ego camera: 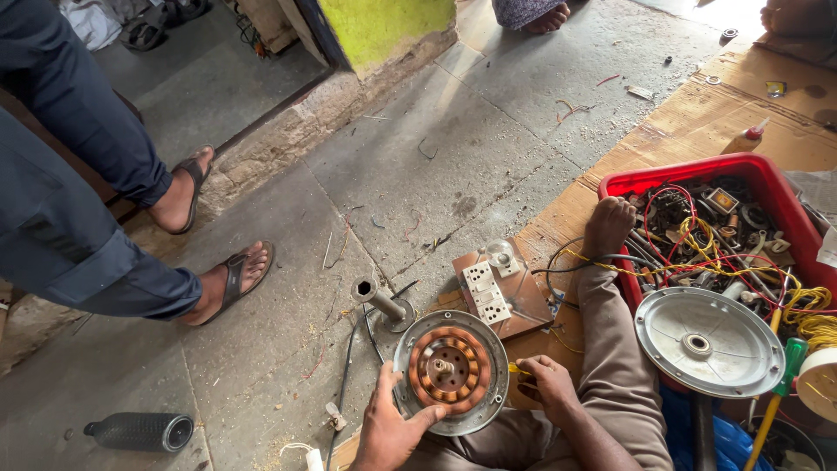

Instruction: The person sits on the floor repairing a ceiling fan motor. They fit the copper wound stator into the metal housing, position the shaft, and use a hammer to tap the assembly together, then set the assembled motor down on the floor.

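Copper-wound round metal motor plate on the concrete floor, steadied between two bare hands.

The left hand grips the plate's near-left rim, thumb over the edge; the right hand pinches a small yellow piece just beside its right rim. A white switch board lies just behind, a red plastic crate of tangled wires to the right on brown cardboard; open floor spreads left.
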